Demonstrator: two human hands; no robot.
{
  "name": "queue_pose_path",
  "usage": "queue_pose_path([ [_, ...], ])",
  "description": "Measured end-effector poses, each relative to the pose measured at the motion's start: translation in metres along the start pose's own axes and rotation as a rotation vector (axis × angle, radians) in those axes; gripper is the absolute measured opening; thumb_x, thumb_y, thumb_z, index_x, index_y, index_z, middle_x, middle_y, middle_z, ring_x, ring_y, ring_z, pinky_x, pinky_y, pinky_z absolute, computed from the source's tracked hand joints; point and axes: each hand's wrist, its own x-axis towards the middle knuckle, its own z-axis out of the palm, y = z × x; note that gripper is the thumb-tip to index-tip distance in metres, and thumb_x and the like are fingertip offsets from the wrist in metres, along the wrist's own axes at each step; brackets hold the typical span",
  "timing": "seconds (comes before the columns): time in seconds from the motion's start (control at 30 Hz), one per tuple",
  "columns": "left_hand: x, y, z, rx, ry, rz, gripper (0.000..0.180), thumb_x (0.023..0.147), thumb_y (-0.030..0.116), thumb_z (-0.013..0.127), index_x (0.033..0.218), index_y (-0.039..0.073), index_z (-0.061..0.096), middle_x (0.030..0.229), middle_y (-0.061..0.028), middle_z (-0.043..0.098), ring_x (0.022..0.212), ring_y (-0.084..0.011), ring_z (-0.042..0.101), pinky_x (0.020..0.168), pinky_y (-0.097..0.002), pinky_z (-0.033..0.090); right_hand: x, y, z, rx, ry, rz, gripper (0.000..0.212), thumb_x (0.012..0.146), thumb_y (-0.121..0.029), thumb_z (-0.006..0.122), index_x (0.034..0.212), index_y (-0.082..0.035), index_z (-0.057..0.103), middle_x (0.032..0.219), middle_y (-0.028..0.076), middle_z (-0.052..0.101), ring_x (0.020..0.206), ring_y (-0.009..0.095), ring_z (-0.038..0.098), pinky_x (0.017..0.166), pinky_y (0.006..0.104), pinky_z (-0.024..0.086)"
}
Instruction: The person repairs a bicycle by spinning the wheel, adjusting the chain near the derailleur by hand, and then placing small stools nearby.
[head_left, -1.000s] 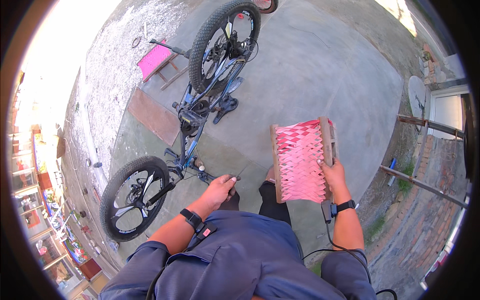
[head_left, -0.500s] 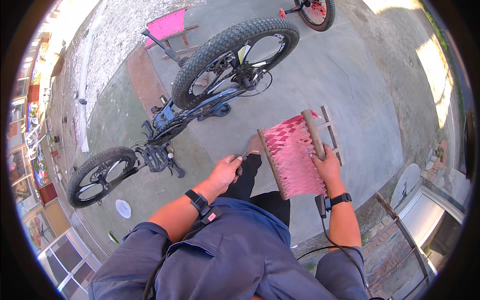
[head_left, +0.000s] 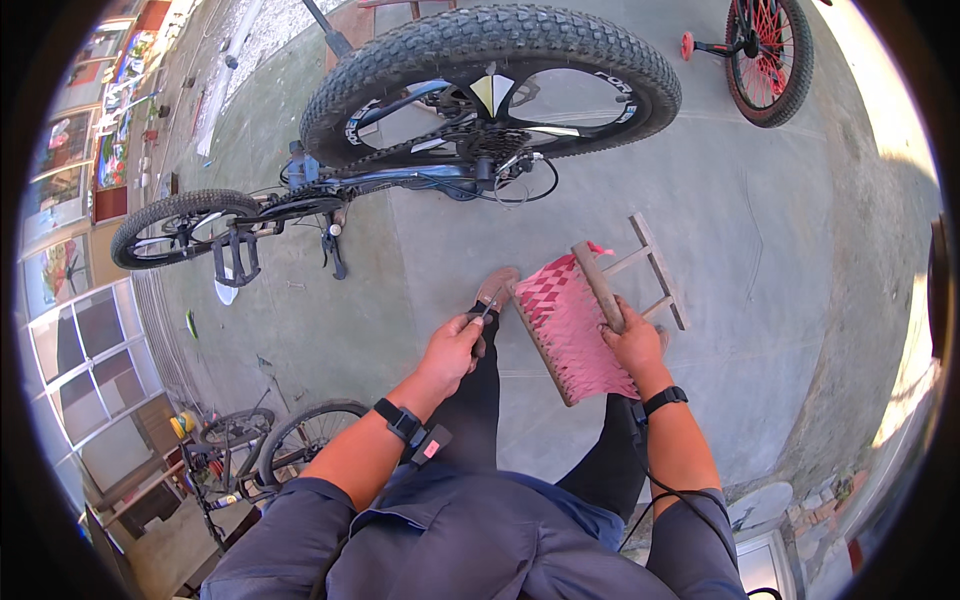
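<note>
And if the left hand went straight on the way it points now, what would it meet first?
Along that line, the shoe comes first in the picture, though it seems lower; the left hand might pass above it toward the pink stool.

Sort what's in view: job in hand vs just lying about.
Job in hand, going by grip:
thin tool, in the left hand
pink woven stool, in the right hand
perhaps the upturned bicycle, close by, untouched

Apparently just lying about:
red-spoked wheel, upper right
black-tyred wheel, lower left
</note>
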Motion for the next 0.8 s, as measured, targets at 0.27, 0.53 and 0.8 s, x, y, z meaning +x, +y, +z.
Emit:
queue_pose_path([
  [0.27, 0.068, -0.075, 0.031, -0.223, 0.146, 0.105, 0.021, 0.098, 0.022, 0.047, 0.104, 0.004, 0.057, 0.065, 0.0012, 0.049, 0.050, -0.0062, 0.040, 0.043, -0.0217, 0.032, 0.016, 0.033, 0.096, -0.147, -0.406, -0.380, 0.062, 0.073, -0.032, 0.068, 0.131, -0.016, 0.049, 0.097, 0.017, 0.065, 0.089, 0.036, 0.061, 0.077, 0.0442, 0.049],
  [0.53, 0.135, -0.083, 0.003, -0.358, 0.200, 0.070, 0.022, 0.098, 0.022, 0.045, 0.107, 0.005, 0.057, 0.065, -0.0002, 0.048, 0.052, -0.0075, 0.042, 0.043, -0.0221, 0.033, 0.011, 0.048, 0.118, -0.198, -0.693, -0.534, 0.067, 0.073, -0.034, 0.066, 0.135, -0.018, 0.046, 0.102, 0.016, 0.064, 0.092, 0.034, 0.062, 0.079, 0.0423, 0.050],
  [0.8, 0.158, -0.067, -0.004, -0.491, 0.153, 0.160, 0.022, 0.099, 0.023, 0.045, 0.106, 0.006, 0.057, 0.065, 0.0002, 0.051, 0.049, -0.0054, 0.040, 0.042, -0.0209, 0.032, 0.022, 0.051, 0.189, -0.470, -1.035, -0.580, 0.065, 0.077, -0.041, 0.063, 0.137, -0.028, 0.044, 0.108, 0.013, 0.065, 0.096, 0.033, 0.062, 0.080, 0.0420, 0.050],
])
